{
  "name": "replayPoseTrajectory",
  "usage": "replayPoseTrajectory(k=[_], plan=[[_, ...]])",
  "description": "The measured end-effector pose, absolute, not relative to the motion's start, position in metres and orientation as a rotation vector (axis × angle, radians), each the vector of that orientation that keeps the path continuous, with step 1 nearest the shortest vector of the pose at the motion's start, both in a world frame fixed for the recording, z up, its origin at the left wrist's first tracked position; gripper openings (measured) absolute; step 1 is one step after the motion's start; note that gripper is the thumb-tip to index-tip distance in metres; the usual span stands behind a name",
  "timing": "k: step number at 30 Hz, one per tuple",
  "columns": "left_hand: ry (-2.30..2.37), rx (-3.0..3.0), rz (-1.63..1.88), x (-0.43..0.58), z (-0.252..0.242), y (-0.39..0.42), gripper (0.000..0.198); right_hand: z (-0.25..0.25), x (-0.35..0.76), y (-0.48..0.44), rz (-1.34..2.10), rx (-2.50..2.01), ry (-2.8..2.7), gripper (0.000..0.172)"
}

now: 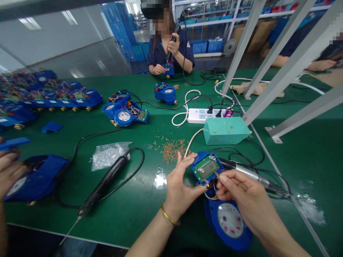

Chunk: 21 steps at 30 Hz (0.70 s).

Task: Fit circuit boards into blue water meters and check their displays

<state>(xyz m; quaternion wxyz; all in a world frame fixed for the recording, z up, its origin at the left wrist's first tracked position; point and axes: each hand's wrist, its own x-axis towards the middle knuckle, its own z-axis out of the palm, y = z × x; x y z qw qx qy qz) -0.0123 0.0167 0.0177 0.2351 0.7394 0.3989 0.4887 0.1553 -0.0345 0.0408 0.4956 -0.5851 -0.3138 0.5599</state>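
A blue water meter (230, 219) lies tilted before me, its round dial facing up. At its upper end a green circuit board with a grey display (209, 168) sits in the blue housing. My left hand (178, 185) grips that housing, fingers at its upper left edge and thumb at the lower edge. My right hand (238, 187) is pinched at the board's lower right corner, over the wires; what its fingertips hold is too small to name. Copper-coloured screws (171, 151) lie scattered just beyond my left hand.
A black electric screwdriver (104, 185) and a bag of small clear parts (108, 155) lie left. A teal box (226, 131), power strip (200, 116) and metal posts stand right. More meters (128, 112) lie beyond. A person works opposite; another person's hands (9, 169) are at far left.
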Motion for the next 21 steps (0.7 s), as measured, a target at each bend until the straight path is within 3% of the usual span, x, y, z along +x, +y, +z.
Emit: replayPoseTrajectory(k=[21], plan=[[1.089,1.958,1.307,-0.0124,0.0192,0.0168,0.056,0.0445,0.1563,-0.0356,1.378,-1.461,-0.721,0.043]])
